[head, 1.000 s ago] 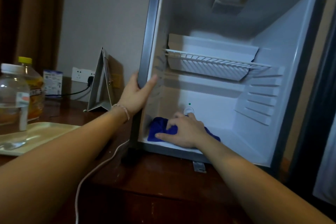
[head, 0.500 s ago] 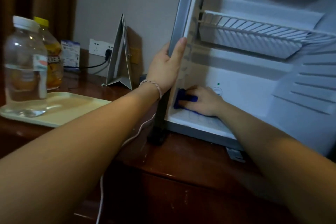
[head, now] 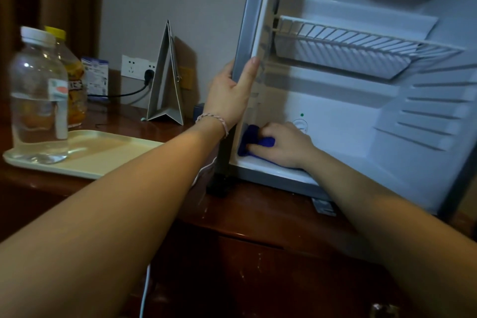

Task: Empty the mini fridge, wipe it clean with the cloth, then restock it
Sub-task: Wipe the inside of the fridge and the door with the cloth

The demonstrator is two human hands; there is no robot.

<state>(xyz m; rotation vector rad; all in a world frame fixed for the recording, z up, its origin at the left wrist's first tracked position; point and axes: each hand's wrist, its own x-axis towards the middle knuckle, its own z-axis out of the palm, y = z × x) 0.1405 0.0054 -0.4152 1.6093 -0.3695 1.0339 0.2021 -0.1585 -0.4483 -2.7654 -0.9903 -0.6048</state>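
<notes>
Clear water bottle point(head: 38, 95), white cap, part full: upright on the near left end of a cream tray point(head: 103, 155). Juice bottle point(head: 72, 85), yellow cap: just behind it. Small blue-and-white carton point(head: 95, 77): against the wall. Wall socket point(head: 139, 67), black plug inserted. Folded tent card point(head: 166, 77): upright on the dark wooden desk point(head: 258, 214).

Left hand point(head: 229, 95): wrapped around the grey left front edge of the mini fridge point(head: 249, 20), thumb inside, fingers behind, bracing it; braided bracelet at the wrist.

Blue cloth point(head: 254, 141): bunched in the bottom left corner of the fridge floor, touching the side wall. Right hand point(head: 281, 146): closed over the cloth, pressing it down.

Interior: empty; one white wire shelf point(head: 348, 41) in place; a round dial with a green dot above on the rear wall.

Step in hand, as judged: wiping, emptying done. Next move calls for drawing the cloth rightward across the floor, then walls and shelf; restocking from the tray not yet begun.
</notes>
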